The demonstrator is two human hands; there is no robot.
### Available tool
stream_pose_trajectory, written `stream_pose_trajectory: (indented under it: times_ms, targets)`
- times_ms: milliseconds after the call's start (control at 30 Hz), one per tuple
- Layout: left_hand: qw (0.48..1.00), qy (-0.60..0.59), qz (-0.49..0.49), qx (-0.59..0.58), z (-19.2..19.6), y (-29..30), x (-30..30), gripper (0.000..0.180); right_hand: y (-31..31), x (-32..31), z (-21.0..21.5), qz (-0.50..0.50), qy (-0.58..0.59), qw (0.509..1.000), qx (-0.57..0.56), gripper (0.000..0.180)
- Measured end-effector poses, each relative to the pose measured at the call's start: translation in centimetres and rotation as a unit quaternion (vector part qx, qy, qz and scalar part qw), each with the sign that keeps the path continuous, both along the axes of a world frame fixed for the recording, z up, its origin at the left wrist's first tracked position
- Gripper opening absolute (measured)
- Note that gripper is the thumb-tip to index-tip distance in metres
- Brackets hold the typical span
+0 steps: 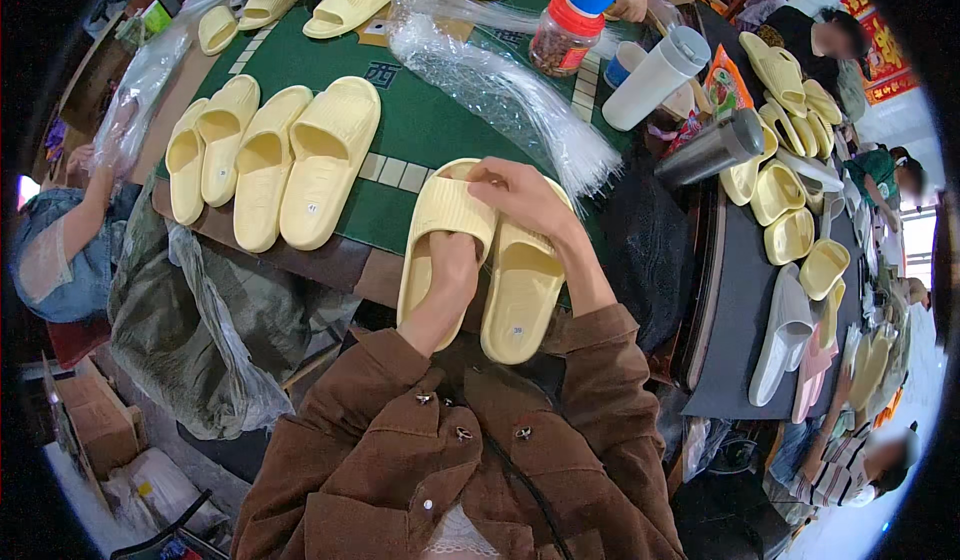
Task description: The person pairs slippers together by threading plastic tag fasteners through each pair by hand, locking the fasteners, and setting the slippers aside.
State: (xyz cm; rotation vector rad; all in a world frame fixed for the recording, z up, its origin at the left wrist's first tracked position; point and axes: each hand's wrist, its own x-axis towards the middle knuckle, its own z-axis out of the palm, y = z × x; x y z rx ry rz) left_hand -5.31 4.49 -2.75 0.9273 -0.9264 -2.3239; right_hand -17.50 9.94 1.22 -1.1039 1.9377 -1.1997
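Observation:
A pair of pale yellow slippers is in front of me at the table's near edge. Into the foot opening of the left slipper goes my left hand, its fingers hidden under the strap. My right hand lies across the tops of both, with bent fingers gripping the left slipper's strap at its inner side. The right slipper hangs beside it, toe away from me, with a small white sticker on its heel. To the left, two more pairs of yellow slippers stand side by side on the table.
Clear plastic strips lie across the green tabletop. Beyond are a red-lidded jar, a white bottle and a steel tumbler. A dark side table at right bears several slippers. Other people sit around.

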Motion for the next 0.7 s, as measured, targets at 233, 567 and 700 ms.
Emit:
stream_pose_trajectory:
  times_ms: [233, 567, 700]
  targets:
    - [0.999, 0.01, -0.03, 0.026, 1.8, -0.1, 1.1, 0.041, 0.5, -0.4, -0.9, -0.089, -0.076, 0.992, -0.056, 0.015]
    - [0.916, -0.045, -0.238, -0.32, 8.6, -2.0, 10.3, 0.017, 0.1, 0.6, -0.5, -0.17, -0.005, 0.98, -0.098, 0.014]
    - [0.852, 0.234, -0.141, -0.446, 15.1, -2.7, 8.2, 0.015, 0.6, 0.3, -1.1, -0.167, -0.003, 0.981, -0.094, 0.015]
